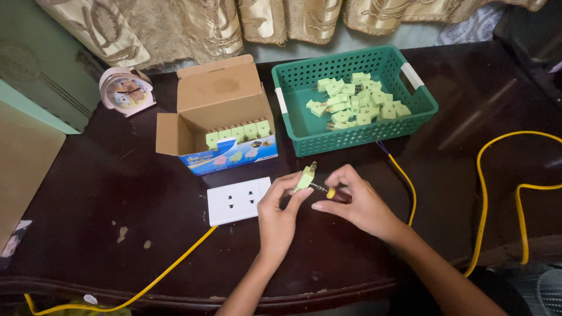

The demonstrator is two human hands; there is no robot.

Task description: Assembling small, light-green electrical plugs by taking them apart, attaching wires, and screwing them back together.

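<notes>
Plug adapter (pixel 305 175), pale green and small, sits pinched between the fingers of the left hand (pixel 278 219) just above the dark wooden table (pixel 117 193), its metal prongs pointing up and away. Working down from the biggest things around it: the table carries a green plastic basket (pixel 304 137) at the back right with a heap of the same green adapters (pixel 358 100) in it, a cardboard box (pixel 219 111) beside it, open, with a row of adapters standing along its front edge, and a white socket plate (pixel 237 201) lying flat just left of the hands, a yellow cable (pixel 175 266) running off from it toward the near edge. A pink alarm clock (pixel 126 89) stands at the back left. The right hand (pixel 360 205) is closed around a small screwdriver (pixel 326 190) with a yellow collar, its tip touching the adapter's side. I'd judge the adapter light, rigid and a bit slick, being hard plastic; it looks best gripped by the flat sides of its body, clear of the prongs, firmly enough that the screwdriver's push doesn't twist it.
</notes>
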